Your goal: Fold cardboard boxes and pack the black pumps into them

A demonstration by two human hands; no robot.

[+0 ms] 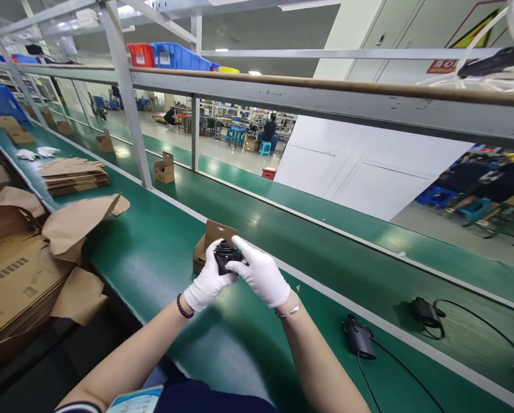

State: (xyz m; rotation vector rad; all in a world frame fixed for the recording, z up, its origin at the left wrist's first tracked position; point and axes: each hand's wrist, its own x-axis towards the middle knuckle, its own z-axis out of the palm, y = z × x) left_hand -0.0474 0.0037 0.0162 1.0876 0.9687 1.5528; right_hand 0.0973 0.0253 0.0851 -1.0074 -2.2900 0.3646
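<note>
Both my hands wear white gloves and hold a small black device [226, 258] between them, above the green work surface. My left hand [210, 281] is closed around the device's left side. The fingers of my right hand [263, 274] grip it from the right, the thumb on its near face. Just behind my hands stands an open brown cardboard box [199, 250], partly covered by my left hand and the device. What lies inside that box is hidden.
Two black corded devices lie at right, one on the near surface [359, 337], another on the conveyor [427, 312]. Flat cardboard [74, 175] is stacked at left, beside white gloves [37, 153]. A small open box [164, 168] stands farther back; a metal post [130, 97] rises nearby.
</note>
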